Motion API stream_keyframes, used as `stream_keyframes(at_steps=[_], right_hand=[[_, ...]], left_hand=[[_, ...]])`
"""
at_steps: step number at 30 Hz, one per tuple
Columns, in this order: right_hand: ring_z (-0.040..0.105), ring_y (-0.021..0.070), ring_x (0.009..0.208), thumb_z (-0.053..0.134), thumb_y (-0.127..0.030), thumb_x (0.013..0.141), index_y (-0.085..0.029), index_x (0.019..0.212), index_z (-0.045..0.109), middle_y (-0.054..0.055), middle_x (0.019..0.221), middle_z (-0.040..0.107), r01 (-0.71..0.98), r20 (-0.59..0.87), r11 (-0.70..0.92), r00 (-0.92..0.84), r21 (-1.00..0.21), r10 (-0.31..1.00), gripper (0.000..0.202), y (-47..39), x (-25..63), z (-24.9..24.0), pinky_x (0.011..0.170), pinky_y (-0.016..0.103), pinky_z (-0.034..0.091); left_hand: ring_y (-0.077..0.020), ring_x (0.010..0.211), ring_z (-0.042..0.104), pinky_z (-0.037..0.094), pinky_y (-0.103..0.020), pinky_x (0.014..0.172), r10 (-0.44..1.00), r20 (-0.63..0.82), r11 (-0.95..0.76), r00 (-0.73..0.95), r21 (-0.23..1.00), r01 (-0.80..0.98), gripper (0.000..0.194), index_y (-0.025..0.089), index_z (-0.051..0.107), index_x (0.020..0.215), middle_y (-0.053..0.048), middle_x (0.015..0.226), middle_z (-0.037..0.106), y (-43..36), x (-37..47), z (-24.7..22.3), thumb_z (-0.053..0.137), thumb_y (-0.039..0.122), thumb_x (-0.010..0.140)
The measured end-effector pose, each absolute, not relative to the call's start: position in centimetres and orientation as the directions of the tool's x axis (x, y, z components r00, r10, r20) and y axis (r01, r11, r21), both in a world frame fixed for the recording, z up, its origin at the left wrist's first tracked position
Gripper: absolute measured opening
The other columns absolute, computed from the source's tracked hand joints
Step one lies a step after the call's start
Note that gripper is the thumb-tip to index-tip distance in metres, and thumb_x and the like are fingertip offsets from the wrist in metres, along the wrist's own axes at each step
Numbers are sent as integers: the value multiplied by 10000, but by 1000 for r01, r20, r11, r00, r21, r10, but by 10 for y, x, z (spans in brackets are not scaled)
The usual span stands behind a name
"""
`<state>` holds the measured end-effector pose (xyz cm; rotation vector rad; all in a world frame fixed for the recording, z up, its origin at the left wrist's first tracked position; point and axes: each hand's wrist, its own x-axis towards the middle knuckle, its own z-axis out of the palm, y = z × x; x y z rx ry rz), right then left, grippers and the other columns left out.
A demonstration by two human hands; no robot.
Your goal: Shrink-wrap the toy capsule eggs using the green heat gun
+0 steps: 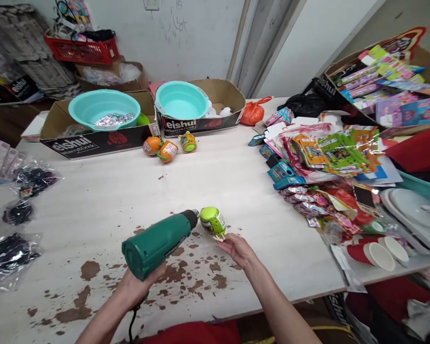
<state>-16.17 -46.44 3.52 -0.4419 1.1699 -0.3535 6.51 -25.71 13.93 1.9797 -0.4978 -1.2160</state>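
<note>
My left hand (139,282) is wrapped round the handle of a green heat gun (157,241) with a black nozzle and a dark cord hanging below. That nozzle points right, close beside a lime-green round container (212,220) with a printed wrap. By a pale looped piece at its lower edge, my right hand (237,249) pinches the container between thumb and fingers. Farther back stand two orange round containers (167,151) and an orange one with a green end (188,142), in front of the cardboard boxes.
Two cardboard trays (103,147) at the back hold turquoise basins (182,99); silvery pieces lie in the left basin. Bagged dark items (17,212) lie left. Snack packets (329,153), paper cups (370,255) and white lids (415,210) crowd the right. The white tabletop (111,191) has worn brown patches.
</note>
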Motion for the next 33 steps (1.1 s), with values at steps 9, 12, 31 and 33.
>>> stream_keyframes(at_steps=[9, 12, 31, 33], right_hand=[[651, 132, 609, 840, -286, 569, -181, 768, 582, -25, 658, 668, 0, -574, 632, 420, -775, -703, 342, -452, -189, 36, 606, 235, 561], [664, 144, 633, 829, -292, 595, -181, 792, 588, -12, 688, 681, 40, -594, 678, 447, -734, -670, 330, -449, -193, 37, 621, 250, 570], [625, 155, 582, 816, -341, 533, -157, 679, 604, -11, 618, 635, -96, -558, 552, 238, -828, -795, 316, -396, -210, 44, 550, 259, 545], [639, 163, 620, 816, -382, 528, -154, 703, 611, 2, 640, 649, -52, -578, 584, 240, -810, -780, 352, -396, -219, 47, 591, 268, 555]], left_hand=[[-167, 639, 553, 474, -286, 624, -758, -613, -560, 222, 786, 261, 165, 165, 687, 807, -35, 767, 646, -259, 85, 165, 686, 284, 694], [-147, 580, 525, 450, -278, 577, -758, -622, -571, 196, 778, 262, 128, 157, 674, 774, -19, 735, 622, -260, 88, 167, 678, 229, 669], [-158, 569, 493, 394, -275, 558, -752, -634, -637, 179, 769, 48, 76, 183, 593, 615, -11, 583, 555, -258, 56, 169, 591, 259, 618], [-142, 515, 472, 368, -262, 509, -720, -654, -666, 233, 745, 34, 35, 184, 556, 557, 8, 523, 522, -261, 58, 172, 563, 202, 586]])
